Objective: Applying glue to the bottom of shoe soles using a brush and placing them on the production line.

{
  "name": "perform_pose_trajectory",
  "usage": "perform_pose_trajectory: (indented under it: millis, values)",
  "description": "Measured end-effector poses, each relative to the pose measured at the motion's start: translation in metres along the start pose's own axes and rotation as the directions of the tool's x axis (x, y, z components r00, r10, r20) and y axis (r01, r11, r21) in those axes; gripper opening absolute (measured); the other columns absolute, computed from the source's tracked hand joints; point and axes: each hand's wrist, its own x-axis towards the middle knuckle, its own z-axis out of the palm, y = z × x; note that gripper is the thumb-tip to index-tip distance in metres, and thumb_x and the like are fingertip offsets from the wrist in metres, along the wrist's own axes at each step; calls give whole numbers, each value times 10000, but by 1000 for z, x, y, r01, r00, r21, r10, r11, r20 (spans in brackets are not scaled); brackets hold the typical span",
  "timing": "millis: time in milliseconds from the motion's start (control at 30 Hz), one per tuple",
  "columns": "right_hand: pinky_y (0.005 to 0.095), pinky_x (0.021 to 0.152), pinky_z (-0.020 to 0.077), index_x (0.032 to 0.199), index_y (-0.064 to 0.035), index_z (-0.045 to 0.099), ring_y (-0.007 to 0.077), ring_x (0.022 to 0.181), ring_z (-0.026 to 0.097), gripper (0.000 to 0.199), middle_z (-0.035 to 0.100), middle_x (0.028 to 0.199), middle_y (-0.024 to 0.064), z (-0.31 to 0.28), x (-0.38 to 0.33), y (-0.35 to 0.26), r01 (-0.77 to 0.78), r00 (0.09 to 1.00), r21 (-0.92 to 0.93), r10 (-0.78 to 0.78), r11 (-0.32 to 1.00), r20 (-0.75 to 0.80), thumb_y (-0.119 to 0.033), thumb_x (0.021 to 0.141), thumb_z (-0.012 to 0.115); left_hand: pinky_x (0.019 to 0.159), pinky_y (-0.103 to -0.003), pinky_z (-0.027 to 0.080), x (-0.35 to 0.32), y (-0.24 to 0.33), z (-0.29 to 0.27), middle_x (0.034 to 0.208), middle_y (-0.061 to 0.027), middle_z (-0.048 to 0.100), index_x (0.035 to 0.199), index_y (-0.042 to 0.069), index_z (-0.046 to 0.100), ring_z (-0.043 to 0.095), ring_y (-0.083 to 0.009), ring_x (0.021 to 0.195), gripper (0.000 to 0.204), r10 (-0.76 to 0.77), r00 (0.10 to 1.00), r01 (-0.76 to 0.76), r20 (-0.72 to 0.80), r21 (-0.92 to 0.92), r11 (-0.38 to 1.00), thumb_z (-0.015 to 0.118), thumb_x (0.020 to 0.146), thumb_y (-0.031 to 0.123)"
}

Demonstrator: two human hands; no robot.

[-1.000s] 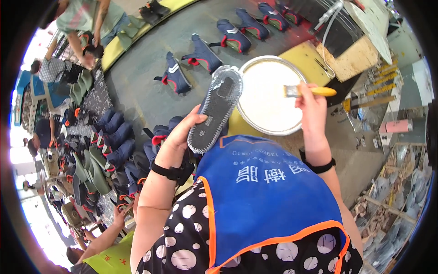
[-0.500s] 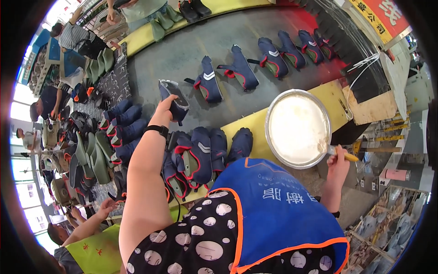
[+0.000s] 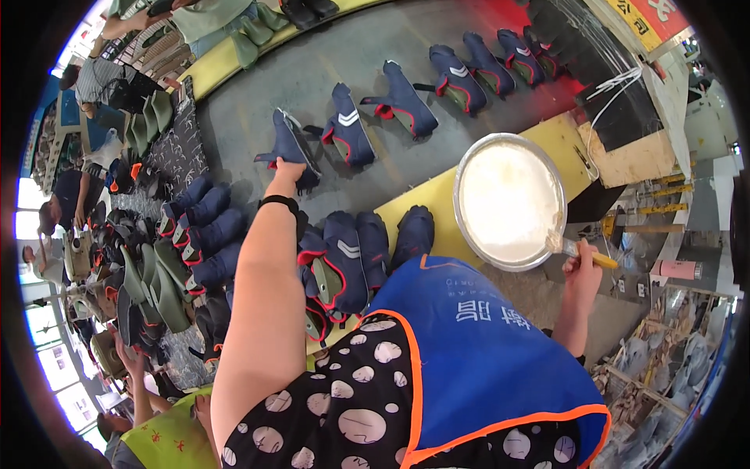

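My left hand (image 3: 289, 170) is stretched far forward and grips a navy shoe upper (image 3: 287, 144), which lies on the grey conveyor belt (image 3: 258, 90) with its pale bottom edge turned to the right. Over at the right, my right hand (image 3: 582, 270) is closed round the yellow handle of a brush (image 3: 603, 259). The brush head dips into white liquid at the near right rim of a round metal pan (image 3: 461, 227). More navy uppers with red trim, among them one with white chevrons (image 3: 349, 125), lie in a row on the belt beyond my left hand.
Close in front of me stand several navy uppers (image 3: 344, 258) along the yellow belt edge (image 3: 406, 205). Green shoe parts (image 3: 166, 273) and more uppers (image 3: 215, 234) crowd the left side. Co-workers sit at the left, one in a yellow-green vest (image 3: 168, 430). A black curtain hangs far right.
My left hand has turned the navy upper and brought it down onto the belt beside the row. My right hand and the brush stay at the pan. The whole view has shifted slightly.
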Motion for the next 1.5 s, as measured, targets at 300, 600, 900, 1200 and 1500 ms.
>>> perform_pose_trajectory:
  millis: [300,600,900,1200,1500]
  values:
    - [202,522,375,910,-91,546,35,603,472,113,530,752,-29,17,10,13,8,982,92,-25,996,186,-146,982,612,948,-336,477,-302,126,-24,1192,-160,647,1419,30,480,611,-230,1082,668,381,706,-328,597,-201,923,683,880,369]
    - [211,543,386,902,-84,549,46,598,460,130,517,740,-24,-6,38,14,-55,970,103,29,993,240,-164,993,594,951,-425,509,-435,69,52,1149,-236,631,1322,-55,491,596,-374,1141,699,456,808,-587,372,448,675,670,854,433]
    - [225,560,391,851,-76,554,67,590,470,158,501,702,-16,-11,52,4,-44,950,78,18,996,312,-158,974,610,849,-445,555,-449,73,108,1051,-233,641,1282,-13,456,663,-371,1023,767,309,908,-416,283,525,742,721,805,526]
    - [212,562,389,851,-82,559,52,586,461,156,512,697,-17,-36,72,7,-29,952,93,-1,995,307,-158,981,597,1003,-375,480,-391,28,141,1362,-291,501,1533,-57,39,584,-333,1199,1165,81,933,132,351,-544,829,846,740,216]
    - [243,598,455,922,6,625,76,661,568,163,614,738,20,-34,97,67,282,914,-276,-169,919,368,-148,923,679,875,-501,506,-435,33,146,1210,-430,489,1559,181,-132,587,-537,1037,1292,249,962,-270,111,273,923,802,740,537]
